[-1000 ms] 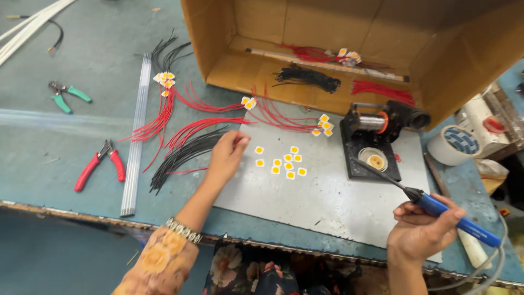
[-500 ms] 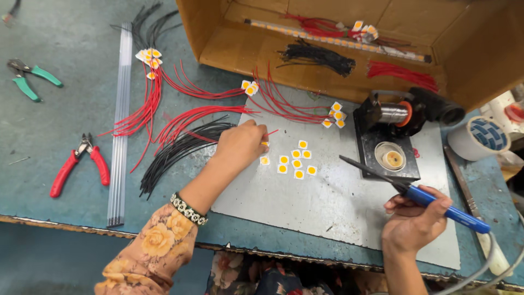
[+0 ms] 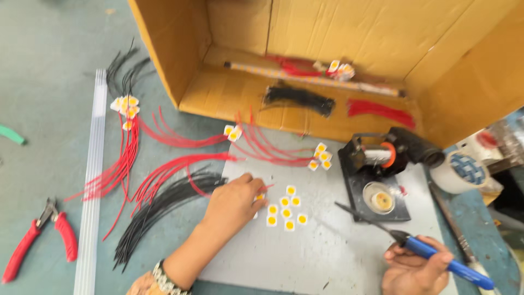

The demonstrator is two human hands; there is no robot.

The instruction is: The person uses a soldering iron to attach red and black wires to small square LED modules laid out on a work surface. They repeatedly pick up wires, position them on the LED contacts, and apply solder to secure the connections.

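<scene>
My left hand rests on the grey mat with its fingers pinched on a thin red wire. The wire's end pokes out over the nearest of several small yellow-and-white LED chips lying in a cluster on the mat. At the lower right, my right hand grips a blue-handled soldering iron. The iron's dark tip points left and hovers just right of the chips.
A black soldering stand sits right of the chips. Bundles of red wires and black wires lie to the left, with clear tubes and red pliers. An open cardboard box stands behind. A tape roll is far right.
My left hand moved from the wire bundles to the chips, now with a red wire in its fingers. The view shifted closer and upward. My right hand kept hold of the iron.
</scene>
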